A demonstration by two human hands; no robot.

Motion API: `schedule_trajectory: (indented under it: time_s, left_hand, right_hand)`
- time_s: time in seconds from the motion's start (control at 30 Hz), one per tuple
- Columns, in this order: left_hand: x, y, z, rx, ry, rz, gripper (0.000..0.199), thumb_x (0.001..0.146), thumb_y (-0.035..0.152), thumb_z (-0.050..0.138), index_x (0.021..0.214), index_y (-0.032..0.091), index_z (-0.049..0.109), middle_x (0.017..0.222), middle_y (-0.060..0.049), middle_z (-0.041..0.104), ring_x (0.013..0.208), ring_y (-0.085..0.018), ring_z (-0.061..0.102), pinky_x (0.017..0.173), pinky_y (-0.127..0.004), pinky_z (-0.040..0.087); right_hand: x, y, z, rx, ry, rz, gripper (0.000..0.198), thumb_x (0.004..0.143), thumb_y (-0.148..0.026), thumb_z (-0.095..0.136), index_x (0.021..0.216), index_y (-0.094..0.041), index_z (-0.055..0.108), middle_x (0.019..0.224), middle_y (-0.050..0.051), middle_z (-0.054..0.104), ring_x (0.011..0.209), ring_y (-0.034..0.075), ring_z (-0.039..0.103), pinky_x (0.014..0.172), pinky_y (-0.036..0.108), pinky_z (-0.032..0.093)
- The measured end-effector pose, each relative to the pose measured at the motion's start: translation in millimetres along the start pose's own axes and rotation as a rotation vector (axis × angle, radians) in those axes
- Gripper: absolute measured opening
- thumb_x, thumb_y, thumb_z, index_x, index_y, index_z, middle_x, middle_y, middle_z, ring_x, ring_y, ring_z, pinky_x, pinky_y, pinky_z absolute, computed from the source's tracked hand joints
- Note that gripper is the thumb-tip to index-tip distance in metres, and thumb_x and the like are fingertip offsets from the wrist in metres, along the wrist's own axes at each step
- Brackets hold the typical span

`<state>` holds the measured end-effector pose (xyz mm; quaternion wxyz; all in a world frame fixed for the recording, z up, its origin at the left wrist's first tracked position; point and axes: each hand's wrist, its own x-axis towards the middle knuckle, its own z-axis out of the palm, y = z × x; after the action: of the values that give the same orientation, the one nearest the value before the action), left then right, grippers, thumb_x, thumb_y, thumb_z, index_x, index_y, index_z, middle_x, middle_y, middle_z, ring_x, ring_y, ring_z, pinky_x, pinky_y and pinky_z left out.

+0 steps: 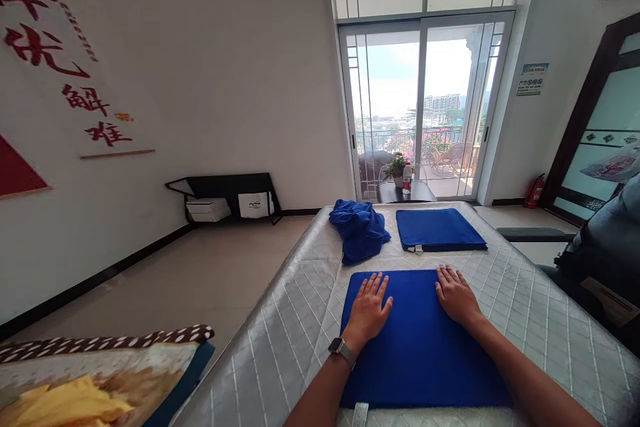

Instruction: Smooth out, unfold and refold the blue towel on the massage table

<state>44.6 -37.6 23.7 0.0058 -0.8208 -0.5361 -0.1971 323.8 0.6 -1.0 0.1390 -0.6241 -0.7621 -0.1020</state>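
A blue cloth (pixel 420 347) lies flat in front of me on the quilted silver-grey cover (pixel 290 333), a white tag showing at its near edge. My left hand (pixel 369 307) rests palm down on its left part, fingers stretched out and a watch on the wrist. Near the far right edge of the same cloth, my right hand (pixel 457 295) also lies flat with fingers extended. Beyond it sits a neatly folded blue cloth stack (pixel 440 228) with a small white label. To the left of that stack is a crumpled blue cloth (pixel 359 230).
At lower left is a patterned surface with a yellow cloth (pixel 70 403). A black chair (pixel 595 267) stands close on the right. Past the far end, a small dark table (pixel 406 193) holds a bottle (pixel 407 177) and a potted plant (pixel 397 165), before sliding glass doors.
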Motion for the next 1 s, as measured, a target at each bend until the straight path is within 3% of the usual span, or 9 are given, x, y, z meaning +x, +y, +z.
schedule_trajectory:
  time_s: [0.13,0.27,0.5,0.83,1.0]
  left_hand:
    - [-2,-2,4,0.004,-0.135,-0.038,0.06,0.099,0.05,0.029,0.15,0.018,0.039,0.157,-0.007,0.035,0.147,-0.025,0.026,0.121,-0.046,0.022]
    - [-1,-2,6,0.017,-0.147,-0.039,0.062,0.099,0.052,0.028,0.151,0.018,0.037,0.158,-0.007,0.033,0.148,-0.024,0.024,0.122,-0.045,0.02]
    - [1,-3,7,0.036,-0.166,-0.026,0.061,0.1,0.051,0.028,0.151,0.019,0.037,0.158,-0.007,0.032,0.148,-0.023,0.024,0.121,-0.046,0.021]
    - [4,-7,18,0.032,-0.141,-0.013,0.06,0.101,0.053,0.028,0.152,0.022,0.035,0.159,-0.006,0.032,0.148,-0.023,0.025,0.12,-0.046,0.022]
    - [8,-17,17,0.073,-0.193,-0.093,0.066,0.1,0.057,0.023,0.153,0.018,0.03,0.16,-0.008,0.027,0.149,-0.022,0.021,0.122,-0.044,0.019]
  right_hand:
    - [-6,1,-9,0.015,-0.077,0.009,0.06,0.098,-0.034,0.023,0.148,-0.006,0.039,0.153,0.015,0.039,0.146,0.024,0.025,0.12,0.045,0.017]
    - [-14,5,-14,0.082,-0.163,0.052,0.063,0.099,-0.04,0.019,0.15,-0.006,0.035,0.156,0.013,0.035,0.147,0.023,0.024,0.118,0.043,0.021]
    - [-17,2,-5,0.134,-0.241,0.066,0.069,0.099,-0.047,0.017,0.154,-0.007,0.023,0.161,0.011,0.022,0.15,0.021,0.012,0.12,0.041,0.014]
    - [-18,2,-5,0.133,-0.239,0.084,0.068,0.098,-0.047,0.016,0.156,-0.01,0.021,0.162,0.01,0.018,0.15,0.021,0.007,0.12,0.045,0.009]
    - [-19,2,-6,0.159,-0.231,0.092,0.07,0.098,-0.047,0.016,0.155,-0.007,0.019,0.162,0.01,0.017,0.15,0.02,0.006,0.121,0.044,0.007]
